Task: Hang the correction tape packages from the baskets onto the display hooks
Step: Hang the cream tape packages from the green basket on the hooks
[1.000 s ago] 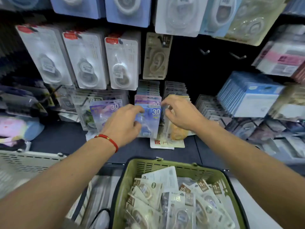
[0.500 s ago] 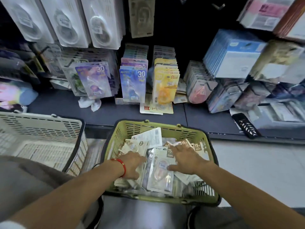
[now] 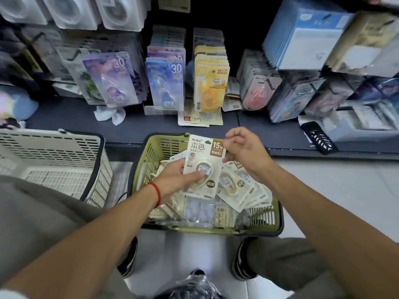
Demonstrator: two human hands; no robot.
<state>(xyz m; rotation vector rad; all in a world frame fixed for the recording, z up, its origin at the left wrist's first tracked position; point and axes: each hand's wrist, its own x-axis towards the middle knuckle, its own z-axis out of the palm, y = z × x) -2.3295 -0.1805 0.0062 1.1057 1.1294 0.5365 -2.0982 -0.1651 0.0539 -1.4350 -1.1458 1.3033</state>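
A cream correction tape package (image 3: 203, 156) marked 15M is lifted upright above the green basket (image 3: 142, 169). My left hand (image 3: 174, 180) grips its lower part, thumb on the blister. My right hand (image 3: 244, 149) pinches its top right corner. More cream packages (image 3: 239, 190) lie loose in the basket under my hands. On the display hooks above hang rows of purple packages (image 3: 112, 80), blue packages (image 3: 165, 83) and yellow packages (image 3: 210, 83).
A white basket (image 3: 54, 156) stands left of the green one. On the dark shelf (image 3: 259, 128) lie a crumpled white cloth (image 3: 110, 115), a loose card (image 3: 199, 119) and a black scanner (image 3: 317, 138). Pink packages (image 3: 257, 91) and blue boxes (image 3: 302, 33) hang at the right.
A second ago both hands were at the hooks by the blue packages. They dropped into the green basket, and now lift one cream package out of it.
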